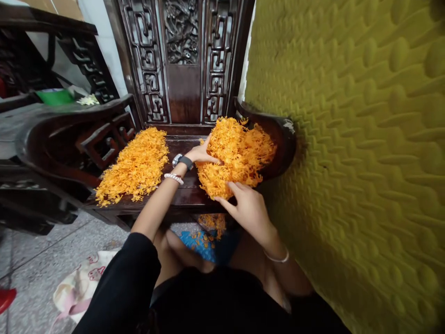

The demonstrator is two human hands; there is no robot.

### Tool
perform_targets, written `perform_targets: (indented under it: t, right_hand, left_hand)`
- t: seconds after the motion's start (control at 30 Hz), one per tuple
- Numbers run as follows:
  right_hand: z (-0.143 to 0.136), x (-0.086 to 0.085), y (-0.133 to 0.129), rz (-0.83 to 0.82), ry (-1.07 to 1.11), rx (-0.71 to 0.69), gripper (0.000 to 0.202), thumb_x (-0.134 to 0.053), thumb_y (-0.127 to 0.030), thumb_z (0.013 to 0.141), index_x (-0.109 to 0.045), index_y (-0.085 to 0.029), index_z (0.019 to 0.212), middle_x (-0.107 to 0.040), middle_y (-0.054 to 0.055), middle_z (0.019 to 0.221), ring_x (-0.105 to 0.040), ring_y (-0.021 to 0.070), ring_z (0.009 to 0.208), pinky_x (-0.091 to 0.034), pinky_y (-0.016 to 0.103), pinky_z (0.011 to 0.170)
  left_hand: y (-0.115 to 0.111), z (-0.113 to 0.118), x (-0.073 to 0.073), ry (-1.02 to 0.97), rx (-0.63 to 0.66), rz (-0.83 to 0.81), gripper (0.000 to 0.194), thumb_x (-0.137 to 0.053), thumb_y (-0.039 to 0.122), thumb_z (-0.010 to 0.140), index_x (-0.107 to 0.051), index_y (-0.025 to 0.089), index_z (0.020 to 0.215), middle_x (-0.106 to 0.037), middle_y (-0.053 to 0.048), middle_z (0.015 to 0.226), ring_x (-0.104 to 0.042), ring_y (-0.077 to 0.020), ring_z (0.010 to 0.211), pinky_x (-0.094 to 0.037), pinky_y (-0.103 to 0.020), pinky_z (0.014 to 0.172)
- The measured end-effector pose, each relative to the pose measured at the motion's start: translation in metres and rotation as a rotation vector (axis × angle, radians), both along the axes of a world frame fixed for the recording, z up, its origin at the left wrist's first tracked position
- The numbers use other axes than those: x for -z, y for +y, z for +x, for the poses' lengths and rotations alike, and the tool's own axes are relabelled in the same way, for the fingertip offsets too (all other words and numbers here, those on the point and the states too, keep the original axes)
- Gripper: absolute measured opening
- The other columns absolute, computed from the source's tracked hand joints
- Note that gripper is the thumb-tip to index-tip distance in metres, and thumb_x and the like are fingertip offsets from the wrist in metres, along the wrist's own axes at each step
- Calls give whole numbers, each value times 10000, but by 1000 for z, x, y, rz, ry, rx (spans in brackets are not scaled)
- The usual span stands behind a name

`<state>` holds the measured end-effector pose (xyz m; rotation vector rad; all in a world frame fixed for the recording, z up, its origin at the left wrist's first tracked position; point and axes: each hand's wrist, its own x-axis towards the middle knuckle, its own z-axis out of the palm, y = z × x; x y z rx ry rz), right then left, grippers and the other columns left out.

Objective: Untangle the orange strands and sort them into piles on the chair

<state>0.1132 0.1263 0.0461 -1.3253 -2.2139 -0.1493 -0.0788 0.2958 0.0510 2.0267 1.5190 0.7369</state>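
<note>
A large heap of orange, thread-like pieces (236, 153) lies on the right of a dark carved wooden seat (184, 195). My left hand (202, 154), below a watch and a beaded bracelet, touches the heap's left side with thumb and fingers spread. At its front edge is my right hand (246, 204), thumb and fingers apart, fingertips against the orange pieces; some fingers are hidden. A second, flatter orange pile (135, 167) rests on the seat's left side, untouched by either hand.
The textured yellow-green wall (354, 139) stands close on the right. Behind rises the carved chair back (183, 93); a curved armrest (45, 139) is at left. Below the seat lies a blue sheet (198, 243) with orange bits. A green container (55, 96) and a printed cloth bag (81, 283) are at left.
</note>
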Motion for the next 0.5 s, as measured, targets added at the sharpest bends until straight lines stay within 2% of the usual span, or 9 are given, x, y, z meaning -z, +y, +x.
perform_targets:
  t: [0.07, 0.13, 0.2, 0.23, 0.3, 0.37, 0.5]
  right_hand:
    - [7, -21, 6, 57, 66, 15, 281, -580, -460, 865, -651, -190, 835, -639, 70, 764, -617, 242, 738, -520, 380, 693]
    - [7, -37, 30, 194, 104, 59, 368, -637, -479, 821, -646, -170, 1022, -647, 120, 985, -595, 293, 975, -489, 436, 869]
    - [3, -46, 64, 189, 1, 119, 772, -747, -533, 688, -500, -153, 1314, -531, 191, 1262, -475, 399, 1177, -413, 554, 961]
    - [1, -47, 80, 134, -64, 162, 926, -782, -537, 639, -420, -130, 1389, -471, 233, 1322, -433, 447, 1207, -384, 605, 963]
    - [-1, -44, 103, 40, -152, 254, 1035, -812, -505, 612, -343, -100, 1440, -449, 280, 1318, -449, 476, 1169, -372, 635, 946]
    - [2, -38, 107, 6, -189, 285, 987, -802, -454, 645, -338, -103, 1443, -484, 273, 1257, -514, 439, 1090, -418, 592, 912]
    - [22, -14, 72, 104, -149, 260, 787, -753, -313, 708, -407, -109, 1385, -489, 231, 1219, -559, 360, 1035, -491, 475, 879]
  left_hand:
    - [1, 0, 0, 103, 4, 31, 1084, -811, 498, 558, -296, 235, 1475, -556, -146, 1355, -512, -353, 1252, -383, -412, 1045]
    - [-4, -1, 8, 126, -114, 138, 879, -787, 439, 609, -443, 229, 1390, -642, -127, 1240, -577, -352, 1169, -421, -401, 997]
    - [-11, -3, 22, 90, -268, 200, 666, -745, 367, 662, -554, 211, 1281, -687, -116, 1147, -615, -341, 1103, -449, -384, 952]
    - [-14, -5, 30, 64, -331, 201, 566, -720, 344, 688, -597, 201, 1222, -700, -112, 1113, -629, -331, 1075, -461, -372, 930]
    - [-15, -10, 43, 18, -411, 178, 404, -668, 343, 738, -654, 189, 1111, -714, -101, 1070, -649, -303, 1030, -479, -344, 893]
    - [-9, -15, 51, -23, -466, 156, 328, -633, 350, 771, -674, 192, 1055, -718, -83, 1058, -656, -274, 1008, -487, -318, 871]
    - [12, -23, 60, -143, -605, 112, 317, -586, 335, 831, -656, 175, 1095, -694, -106, 1112, -639, -267, 1049, -488, -333, 875]
